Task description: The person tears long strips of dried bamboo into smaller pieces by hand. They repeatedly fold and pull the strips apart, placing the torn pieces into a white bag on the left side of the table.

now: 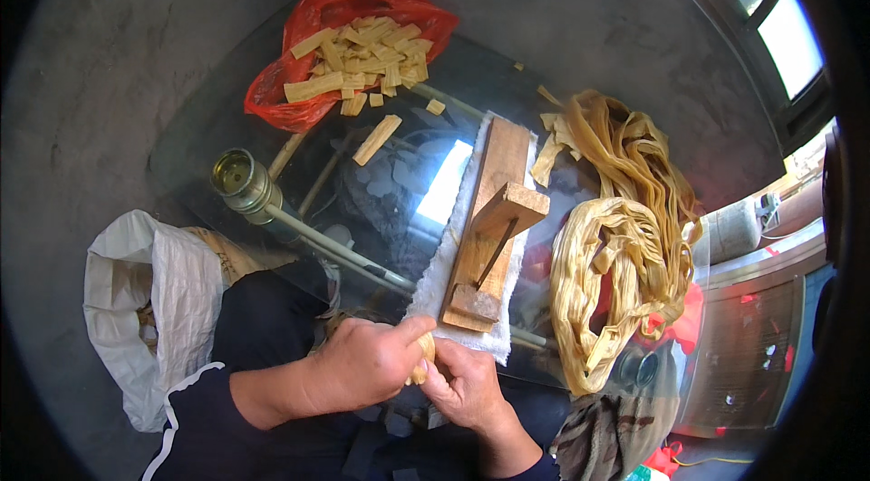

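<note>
My left hand (370,358) and my right hand (469,382) meet at the near edge of the glass table, both closed on a small pale-yellow fibrous piece (423,358), mostly hidden by the fingers. Just beyond them a wooden block device (499,148) with an upright arm and a thin blade-like metal strip rests on a white cloth (438,284). Right of it lie a looped bundle of pale-yellow fibrous strips (571,277) and a heap of browner strips (598,134). A red plastic bag (306,18) holds many cut flat pieces (380,49); one longer piece (377,139) lies on the glass.
A metal-coloured jar-like fitting (248,185) stands at the table's left. A white woven sack (183,290) stands open beside my left leg. A patterned brown cloth (605,437) hangs at the lower right. A grey gas cylinder (734,226) is farther right, near a window.
</note>
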A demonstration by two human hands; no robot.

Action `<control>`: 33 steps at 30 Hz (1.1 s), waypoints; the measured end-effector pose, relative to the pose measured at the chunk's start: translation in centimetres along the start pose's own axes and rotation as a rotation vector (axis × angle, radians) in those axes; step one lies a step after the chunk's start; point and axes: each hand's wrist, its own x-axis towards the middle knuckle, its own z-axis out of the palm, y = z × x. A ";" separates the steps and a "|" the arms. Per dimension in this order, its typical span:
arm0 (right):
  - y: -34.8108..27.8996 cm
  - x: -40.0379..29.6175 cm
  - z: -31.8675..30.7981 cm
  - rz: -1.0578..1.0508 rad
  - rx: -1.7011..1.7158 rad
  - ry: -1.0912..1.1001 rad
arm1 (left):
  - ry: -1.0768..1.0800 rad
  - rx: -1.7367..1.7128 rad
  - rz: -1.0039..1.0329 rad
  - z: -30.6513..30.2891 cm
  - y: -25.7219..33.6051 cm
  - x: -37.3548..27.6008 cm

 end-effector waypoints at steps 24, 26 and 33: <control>-0.1 -0.9 1.2 0.183 0.878 0.197 | 0.308 -0.231 0.013 -0.1 -0.2 0.6; 1.0 -1.4 1.2 0.104 0.837 0.265 | 0.312 -0.370 -0.069 0.2 -0.5 0.4; 1.0 -1.6 0.7 0.159 0.788 0.267 | 0.100 -0.694 -0.225 0.6 -0.7 0.6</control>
